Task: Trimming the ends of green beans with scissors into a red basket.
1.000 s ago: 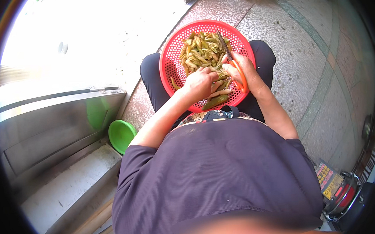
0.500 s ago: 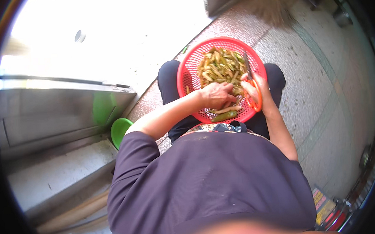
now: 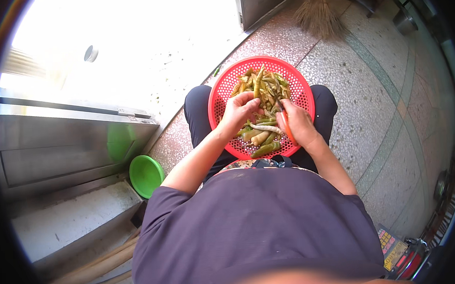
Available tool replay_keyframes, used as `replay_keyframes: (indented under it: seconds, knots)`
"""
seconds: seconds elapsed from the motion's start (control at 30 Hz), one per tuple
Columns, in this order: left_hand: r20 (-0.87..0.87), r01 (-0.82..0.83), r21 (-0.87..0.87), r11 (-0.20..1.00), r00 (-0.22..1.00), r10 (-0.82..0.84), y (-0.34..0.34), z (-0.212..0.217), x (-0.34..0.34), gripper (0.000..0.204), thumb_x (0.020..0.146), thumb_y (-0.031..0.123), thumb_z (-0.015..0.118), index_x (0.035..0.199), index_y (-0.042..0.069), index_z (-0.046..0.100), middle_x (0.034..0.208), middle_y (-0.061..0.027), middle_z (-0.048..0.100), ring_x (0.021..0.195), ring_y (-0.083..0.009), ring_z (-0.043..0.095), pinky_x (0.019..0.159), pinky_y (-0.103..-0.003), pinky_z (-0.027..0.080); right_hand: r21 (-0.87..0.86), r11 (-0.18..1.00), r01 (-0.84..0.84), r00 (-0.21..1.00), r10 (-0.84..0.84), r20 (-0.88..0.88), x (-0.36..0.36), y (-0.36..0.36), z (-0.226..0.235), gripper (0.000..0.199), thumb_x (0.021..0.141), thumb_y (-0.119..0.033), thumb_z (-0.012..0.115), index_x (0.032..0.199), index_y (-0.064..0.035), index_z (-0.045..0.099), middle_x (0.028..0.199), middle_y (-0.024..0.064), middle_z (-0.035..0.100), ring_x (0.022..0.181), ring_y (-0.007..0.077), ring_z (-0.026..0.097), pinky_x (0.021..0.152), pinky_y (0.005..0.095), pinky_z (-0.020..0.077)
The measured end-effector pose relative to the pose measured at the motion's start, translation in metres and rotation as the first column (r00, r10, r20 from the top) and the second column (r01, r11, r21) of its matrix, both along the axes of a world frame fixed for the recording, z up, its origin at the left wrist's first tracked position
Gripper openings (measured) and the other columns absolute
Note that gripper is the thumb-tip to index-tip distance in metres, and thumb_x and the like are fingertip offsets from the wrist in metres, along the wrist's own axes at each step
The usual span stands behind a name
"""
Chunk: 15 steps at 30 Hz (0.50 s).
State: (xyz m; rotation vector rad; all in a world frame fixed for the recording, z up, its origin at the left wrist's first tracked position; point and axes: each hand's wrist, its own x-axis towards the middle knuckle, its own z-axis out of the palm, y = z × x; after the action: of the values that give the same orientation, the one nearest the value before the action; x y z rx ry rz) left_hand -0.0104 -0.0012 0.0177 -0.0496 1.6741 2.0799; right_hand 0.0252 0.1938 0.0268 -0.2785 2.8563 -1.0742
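A red round plastic colander [image 3: 216, 94] rests on my lap, heaped at its far side with cut yellow-green pepper pieces [image 3: 274, 84]. Between the thumb and fingers of my left hand [image 3: 240, 110] a long green pepper [image 3: 258, 83] points away from me. My right hand [image 3: 299, 122] grips orange-handled scissors [image 3: 288, 128], their dark blades directed toward the left hand and partly hidden. Several whole peppers [image 3: 266, 149], pale to green, lie in the near part of the colander below both hands.
A green plastic bowl [image 3: 146, 176] stands at the left by a grey step [image 3: 83, 219]. A straw broom [image 3: 321, 18] lies on the speckled floor [image 3: 374, 120] at the far right. Metal door panels [image 3: 60, 149] border the bright doorway on the left.
My left hand has come up from the near peppers with one held in its fingers. The right hand has turned the scissors inward. The view has shifted slightly.
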Motion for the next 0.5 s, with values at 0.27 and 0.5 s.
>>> replay_keyframes:
  seconds: [0.27,0.5]
  knots:
    - [-0.050,-0.002,0.021,1.000,0.999,0.003,0.009,-0.016,0.020,0.063,0.087,0.009,0.060,0.141,-0.001,0.029,0.084,-0.0071,0.061,0.069,-0.0138,0.065,0.049,-0.021,0.048,0.256,0.965,0.053,0.998,-0.040,-0.055,-0.004,-0.024,-0.018,0.029,0.084,-0.023,0.052,0.102,-0.0012,0.048,0.095,0.0195,0.057,0.087,0.0369,0.060,0.076,0.0469,0.0471]
    - [-0.047,0.026,-0.027,0.999,0.998,-0.028,0.012,-0.018,0.028,0.058,0.088,0.009,0.060,0.138,-0.001,0.034,0.083,-0.0060,0.061,0.068,-0.0131,0.064,0.049,-0.020,0.046,0.196,0.980,0.037,0.999,-0.031,-0.033,0.003,-0.023,-0.024,0.025,0.086,-0.021,0.049,0.098,0.0010,0.048,0.089,0.0224,0.061,0.080,0.0380,0.063,0.071,0.0465,0.0499]
